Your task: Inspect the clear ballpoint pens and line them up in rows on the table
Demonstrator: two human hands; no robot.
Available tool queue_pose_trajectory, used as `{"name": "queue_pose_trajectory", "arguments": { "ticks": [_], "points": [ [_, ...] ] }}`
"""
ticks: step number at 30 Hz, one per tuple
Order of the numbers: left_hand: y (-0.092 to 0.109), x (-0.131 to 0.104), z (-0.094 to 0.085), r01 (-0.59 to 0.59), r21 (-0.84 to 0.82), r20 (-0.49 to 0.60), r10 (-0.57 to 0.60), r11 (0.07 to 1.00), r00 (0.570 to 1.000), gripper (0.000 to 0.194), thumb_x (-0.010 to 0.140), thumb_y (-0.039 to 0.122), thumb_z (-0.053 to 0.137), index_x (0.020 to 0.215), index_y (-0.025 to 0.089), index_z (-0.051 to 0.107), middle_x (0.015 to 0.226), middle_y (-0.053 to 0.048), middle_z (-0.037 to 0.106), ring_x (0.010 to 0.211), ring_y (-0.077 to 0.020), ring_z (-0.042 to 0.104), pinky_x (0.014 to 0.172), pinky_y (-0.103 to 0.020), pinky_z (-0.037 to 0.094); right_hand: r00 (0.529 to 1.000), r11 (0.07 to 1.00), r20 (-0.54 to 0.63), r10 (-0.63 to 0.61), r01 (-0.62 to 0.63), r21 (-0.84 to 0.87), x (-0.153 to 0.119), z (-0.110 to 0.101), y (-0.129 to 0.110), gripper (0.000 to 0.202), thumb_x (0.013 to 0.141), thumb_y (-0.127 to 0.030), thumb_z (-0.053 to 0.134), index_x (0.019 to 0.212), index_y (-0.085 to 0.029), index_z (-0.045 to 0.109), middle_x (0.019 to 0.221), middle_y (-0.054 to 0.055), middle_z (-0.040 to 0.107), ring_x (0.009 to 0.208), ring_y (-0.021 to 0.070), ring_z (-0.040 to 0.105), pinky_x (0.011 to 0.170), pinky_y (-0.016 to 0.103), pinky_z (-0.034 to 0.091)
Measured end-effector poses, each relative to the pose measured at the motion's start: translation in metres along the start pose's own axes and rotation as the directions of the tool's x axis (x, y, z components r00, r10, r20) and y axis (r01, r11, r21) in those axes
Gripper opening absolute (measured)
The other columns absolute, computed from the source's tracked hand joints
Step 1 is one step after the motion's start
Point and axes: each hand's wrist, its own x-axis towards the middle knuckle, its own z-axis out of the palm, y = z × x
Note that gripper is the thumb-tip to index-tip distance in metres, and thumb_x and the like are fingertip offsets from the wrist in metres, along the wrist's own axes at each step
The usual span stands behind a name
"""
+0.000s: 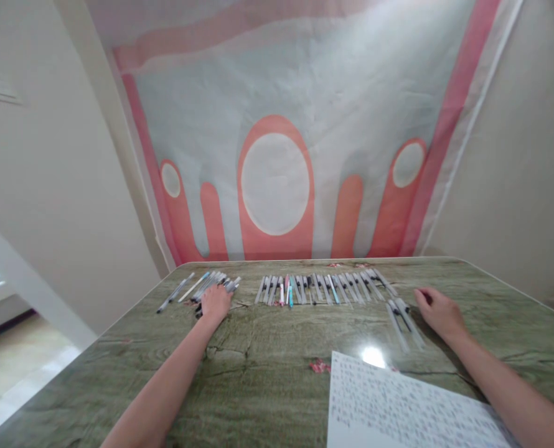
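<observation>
- Head view, nearest: a sheet of handwritten paper (389, 410) lies on the wood-patterned tabletop (258, 386), on the near side of the right hand and partly under that forearm. Lying flat, it seems placed so the writing can be read.
- Just beside the right hand, on its left, two loose pens (412, 326) lie nearly parallel, nearer than the main row. That spot probably keeps them easy to reach.
- Right hand (438, 311): curled into a loose, mostly closed fist, resting at the table. Nothing shows in it, though the palm is hidden.
- Left hand (216, 303): palm down, fingers bent over a bunch of clear pens (210, 281) and touching it. How far the fingers are open, and whether they have hold of any pen, I cannot tell. The lowered hand may be steadying or gathering the bunch.
- Left of that hand, apart from the bunch, lies a single pen (175, 294).
- Between the hands, a long row of pens (335, 289) lies side by side, mostly clear, with pink and teal ones among them. The spacing suggests each can be picked out singly.
- Farthest, beyond both hands: a grey and pink printed cloth (277, 74).
</observation>
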Motion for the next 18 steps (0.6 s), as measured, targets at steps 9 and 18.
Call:
{"name": "queue_pose_trajectory", "arguments": {
  "ticks": [9,18],
  "points": [
    [0.114,-0.031,-0.056,0.045,-0.950,0.176,0.410,0.310,0.895,0.035,0.078,0.049,0.033,0.082,0.016,0.046,0.072,-0.002,0.054,0.062,-0.0115,0.053,0.056,-0.024,0.041,0.997,0.994,-0.068,0.039,-0.031,0.103,-0.001,-0.016,-0.020,0.046,0.081,-0.046,0.027,0.081,-0.014,0.060,0.070,0.008,0.061,0.064,0.0163,0.053,0.059,0.023,0.035],
    [0.264,-0.120,-0.071,0.713,-0.687,0.413,0.735,-0.136,0.538,0.024,0.080,0.033,0.040,0.089,0.013,0.049,0.060,0.002,0.044,0.044,-0.0022,0.038,0.038,-0.014,0.025,0.996,0.969,-0.088,0.002,0.020,0.245,-0.005,-0.031,-0.044,0.045,0.083,-0.046,0.027,0.077,-0.015,0.059,0.066,0.005,0.059,0.064,0.0147,0.052,0.061,0.023,0.036]
  ]
}}
